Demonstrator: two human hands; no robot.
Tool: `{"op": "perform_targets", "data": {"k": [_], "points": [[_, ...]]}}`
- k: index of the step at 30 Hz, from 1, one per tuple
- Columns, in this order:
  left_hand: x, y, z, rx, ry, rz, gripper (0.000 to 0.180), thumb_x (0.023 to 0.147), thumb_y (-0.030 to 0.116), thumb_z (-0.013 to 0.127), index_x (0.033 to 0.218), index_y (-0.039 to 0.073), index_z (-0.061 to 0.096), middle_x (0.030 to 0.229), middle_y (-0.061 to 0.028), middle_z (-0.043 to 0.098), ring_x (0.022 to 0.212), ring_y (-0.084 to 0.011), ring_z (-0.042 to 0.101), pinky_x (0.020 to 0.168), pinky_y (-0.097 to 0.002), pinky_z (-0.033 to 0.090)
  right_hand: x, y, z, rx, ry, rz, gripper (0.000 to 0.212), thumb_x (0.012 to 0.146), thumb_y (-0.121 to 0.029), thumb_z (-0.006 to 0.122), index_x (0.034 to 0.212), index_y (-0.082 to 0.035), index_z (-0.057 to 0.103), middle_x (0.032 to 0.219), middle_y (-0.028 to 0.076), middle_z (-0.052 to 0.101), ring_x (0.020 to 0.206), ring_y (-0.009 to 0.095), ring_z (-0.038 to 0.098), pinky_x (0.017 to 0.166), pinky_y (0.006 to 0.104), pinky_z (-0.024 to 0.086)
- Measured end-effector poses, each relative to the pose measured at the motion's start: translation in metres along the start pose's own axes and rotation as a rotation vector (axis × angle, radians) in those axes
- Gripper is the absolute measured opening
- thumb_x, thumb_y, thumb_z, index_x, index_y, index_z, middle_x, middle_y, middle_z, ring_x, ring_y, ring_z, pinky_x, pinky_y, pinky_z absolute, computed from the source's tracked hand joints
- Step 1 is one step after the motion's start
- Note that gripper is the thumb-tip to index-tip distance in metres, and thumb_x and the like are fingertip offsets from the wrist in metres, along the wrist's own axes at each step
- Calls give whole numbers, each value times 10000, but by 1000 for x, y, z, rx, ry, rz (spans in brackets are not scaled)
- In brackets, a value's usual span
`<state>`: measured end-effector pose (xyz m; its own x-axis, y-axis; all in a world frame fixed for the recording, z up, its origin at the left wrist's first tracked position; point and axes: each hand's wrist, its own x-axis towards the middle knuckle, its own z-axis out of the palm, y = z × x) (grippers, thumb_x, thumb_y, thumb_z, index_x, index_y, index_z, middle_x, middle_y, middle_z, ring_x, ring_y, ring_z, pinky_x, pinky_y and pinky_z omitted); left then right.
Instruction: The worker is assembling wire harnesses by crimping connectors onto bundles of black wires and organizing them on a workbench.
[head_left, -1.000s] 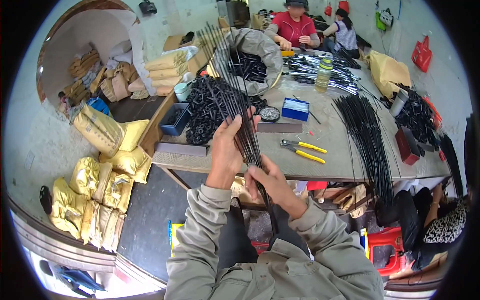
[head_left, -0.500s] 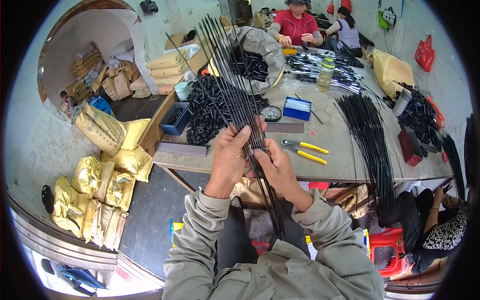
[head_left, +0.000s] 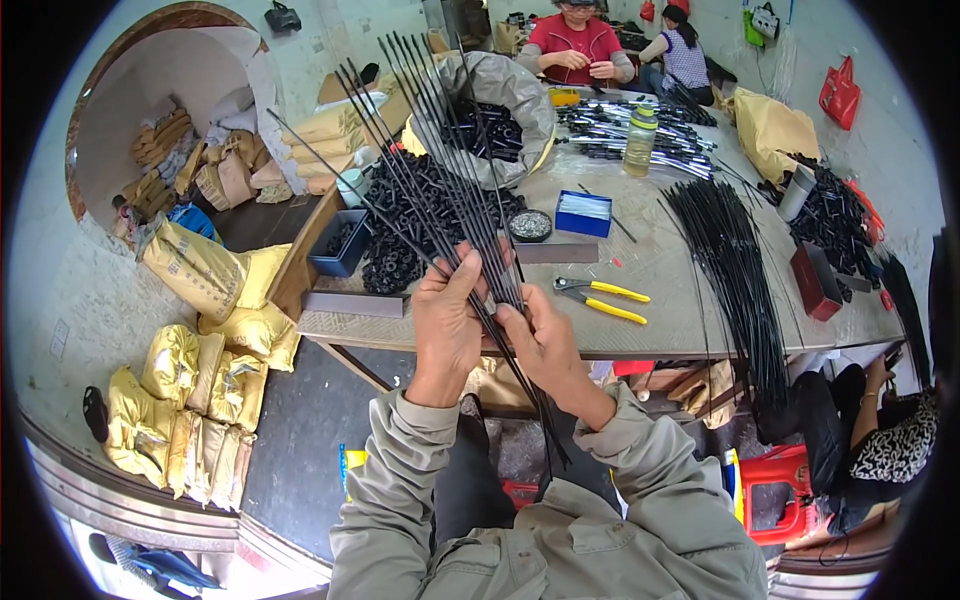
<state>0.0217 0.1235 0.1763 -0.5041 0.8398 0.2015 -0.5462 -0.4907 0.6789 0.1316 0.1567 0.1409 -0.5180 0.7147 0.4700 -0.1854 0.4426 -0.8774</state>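
A fanned bundle of thin black rods (head_left: 484, 225) is held upright in front of me, its tops spread apart and its lower ends gathered above my lap. My left hand (head_left: 447, 325) is closed around the rods, thumb on the near side. Just to the right, my right hand (head_left: 545, 345) pinches the same bundle slightly lower down. The fingers behind the rods are partly hidden. Nippers with yellow handles (head_left: 615, 299) lie on the table to the right of my hands.
On the worktable (head_left: 660, 285) are a long bundle of black rods (head_left: 730, 270), loose black parts (head_left: 385, 250), a blue box (head_left: 583, 214), a round dish (head_left: 530, 226) and a bottle (head_left: 641, 145). A sack of black parts (head_left: 540, 110) stands behind. A co-worker (head_left: 573, 45) sits across.
The rods' tops have spread wider and tilted to the left. Both hands still grip the bundle and have shifted slightly left in view.
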Motion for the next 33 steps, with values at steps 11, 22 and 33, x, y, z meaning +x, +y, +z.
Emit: {"op": "perform_targets", "data": {"k": [11, 22, 33], "points": [[2, -3, 1, 106, 27, 115, 153, 783, -65, 601, 909, 15, 566, 948, -148, 632, 845, -195, 633, 747, -275, 515, -1, -3, 5, -10, 77, -19, 150, 916, -150, 463, 950, -5, 470, 617, 20, 481, 586, 59, 417, 510, 241, 354], [12, -4, -6, 58, 67, 166, 144, 780, -76, 596, 888, 6, 547, 917, -129, 630, 851, -212, 629, 773, -287, 515, 85, -16, -67, 26, -150, 174, 225, 926, -222, 426, 891, -1, 452, 753, 130, 635, 521, 159, 591, 489, 264, 482], [20, -24, 12, -33, 68, 179, 151, 776, -73, 602, 880, 10, 531, 914, -132, 626, 852, -212, 625, 802, -291, 508, 33, 0, -29, -505, 52, -224, 194, 909, -195, 450, 863, -8, 465, 670, 110, 606, 494, 161, 573, 454, 262, 452]]}}
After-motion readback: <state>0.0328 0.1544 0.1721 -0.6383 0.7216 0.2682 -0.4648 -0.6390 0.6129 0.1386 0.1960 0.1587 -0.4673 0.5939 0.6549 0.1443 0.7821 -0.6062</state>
